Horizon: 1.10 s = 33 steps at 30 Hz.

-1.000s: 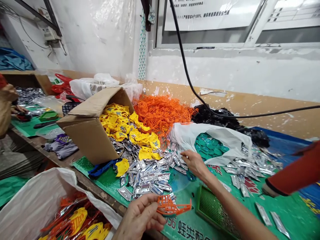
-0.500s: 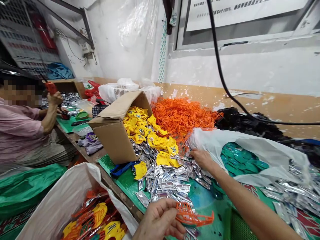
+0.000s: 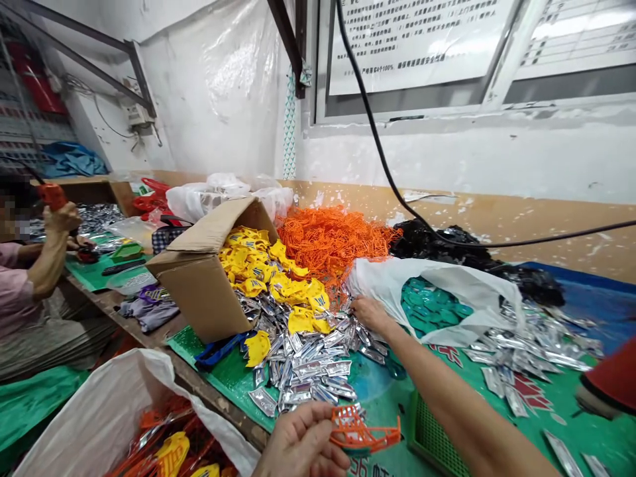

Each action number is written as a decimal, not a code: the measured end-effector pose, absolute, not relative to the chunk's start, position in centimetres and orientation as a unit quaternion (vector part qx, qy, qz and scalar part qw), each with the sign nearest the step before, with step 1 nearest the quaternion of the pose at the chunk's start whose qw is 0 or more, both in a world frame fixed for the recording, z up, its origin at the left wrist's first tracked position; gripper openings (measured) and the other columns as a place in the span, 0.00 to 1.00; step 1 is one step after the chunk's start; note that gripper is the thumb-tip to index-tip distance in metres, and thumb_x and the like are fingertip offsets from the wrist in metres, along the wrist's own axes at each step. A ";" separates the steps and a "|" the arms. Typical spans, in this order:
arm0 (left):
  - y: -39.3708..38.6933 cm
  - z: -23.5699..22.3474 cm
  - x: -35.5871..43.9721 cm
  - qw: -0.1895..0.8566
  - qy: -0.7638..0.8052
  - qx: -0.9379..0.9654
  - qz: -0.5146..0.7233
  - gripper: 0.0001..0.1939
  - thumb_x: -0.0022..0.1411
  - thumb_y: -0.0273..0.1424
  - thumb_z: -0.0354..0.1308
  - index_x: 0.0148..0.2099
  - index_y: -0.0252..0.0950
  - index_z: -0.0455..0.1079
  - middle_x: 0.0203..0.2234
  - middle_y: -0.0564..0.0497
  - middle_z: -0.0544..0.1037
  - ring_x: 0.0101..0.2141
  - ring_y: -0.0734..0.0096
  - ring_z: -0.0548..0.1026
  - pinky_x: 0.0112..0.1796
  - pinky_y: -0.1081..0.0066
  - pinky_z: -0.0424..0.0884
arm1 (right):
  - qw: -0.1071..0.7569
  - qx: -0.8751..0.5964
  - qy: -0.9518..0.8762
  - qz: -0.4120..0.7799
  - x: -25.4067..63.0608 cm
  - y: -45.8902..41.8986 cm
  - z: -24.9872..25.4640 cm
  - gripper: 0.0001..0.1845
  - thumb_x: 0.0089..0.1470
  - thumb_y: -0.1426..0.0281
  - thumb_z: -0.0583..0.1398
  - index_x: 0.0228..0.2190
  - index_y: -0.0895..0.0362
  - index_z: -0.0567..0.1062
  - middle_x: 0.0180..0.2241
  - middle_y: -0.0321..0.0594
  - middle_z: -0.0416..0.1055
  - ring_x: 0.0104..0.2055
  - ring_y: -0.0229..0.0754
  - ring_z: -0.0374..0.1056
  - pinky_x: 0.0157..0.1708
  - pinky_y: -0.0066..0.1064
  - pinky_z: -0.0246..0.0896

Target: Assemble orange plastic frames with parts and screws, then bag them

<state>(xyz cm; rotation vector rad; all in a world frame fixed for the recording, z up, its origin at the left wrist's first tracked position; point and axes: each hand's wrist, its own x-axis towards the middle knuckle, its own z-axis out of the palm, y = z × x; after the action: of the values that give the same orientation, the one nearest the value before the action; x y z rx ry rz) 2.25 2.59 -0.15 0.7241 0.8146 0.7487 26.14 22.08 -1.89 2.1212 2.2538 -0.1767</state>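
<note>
My left hand [image 3: 303, 442] is closed on an orange plastic lattice frame [image 3: 365, 430], pinched at its left end between thumb and fingers. A dark green edge shows along the frame's underside. Farther out, my right hand [image 3: 370, 313] reaches to the back edge of the heap of shiny silver plates [image 3: 318, 371], by the white bag's left side. Its fingers are curled together and point down; whatever lies between them is hidden. Yellow plastic shells [image 3: 303, 298] lie on the silver heap, spilling from a tipped cardboard box [image 3: 199, 291]. Tangled orange frames [image 3: 338, 238] are piled behind.
A white bag [image 3: 377, 271] holds teal pieces. Near my right forearm stands a green basket [image 3: 432, 437]. An open white sack [image 3: 119, 391] with assembled parts sits low left. A co-worker [image 3: 30, 265] holds an orange tool at left; a red sleeve [image 3: 616, 374] shows at right.
The view swung left, then back right. My right hand moved a little left and down into the silver plates' back edge. My left hand keeps the orange frame.
</note>
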 end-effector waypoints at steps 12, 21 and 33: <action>2.6 1.1 2.8 0.763 0.412 0.335 0.368 0.21 0.48 0.40 0.69 0.40 0.31 0.73 0.24 0.49 0.79 0.24 0.74 0.76 0.29 0.75 0.72 | -0.212 0.639 0.676 -0.300 26.5 15.4 1.5 0.15 0.59 0.64 0.57 0.44 0.60 0.71 0.42 0.42 0.71 0.39 0.40 0.70 0.37 0.36 0.69; 3.3 2.2 5.3 0.751 0.419 0.349 0.371 0.16 0.58 0.37 0.61 0.40 0.28 0.70 0.28 0.45 0.80 0.26 0.71 0.77 0.31 0.72 0.75 | -0.358 0.574 0.579 -0.454 27.1 3.2 3.7 0.15 0.47 0.61 0.63 0.34 0.59 0.75 0.28 0.36 0.72 0.23 0.32 0.62 0.23 0.25 0.57; 2.4 1.8 6.1 0.754 0.416 0.354 0.365 0.26 0.61 0.50 0.52 0.43 0.29 0.69 0.32 0.42 0.79 0.27 0.67 0.78 0.33 0.67 0.74 | -0.340 0.533 0.635 -0.445 25.7 -1.5 1.9 0.11 0.53 0.67 0.59 0.38 0.50 0.80 0.35 0.35 0.78 0.37 0.42 0.71 0.38 0.30 0.63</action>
<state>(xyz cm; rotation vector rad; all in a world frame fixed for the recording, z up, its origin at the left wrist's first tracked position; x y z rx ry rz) 6.06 2.42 1.83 0.7734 0.9080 0.7970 25.72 -1.51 1.93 2.1726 2.5882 -1.8147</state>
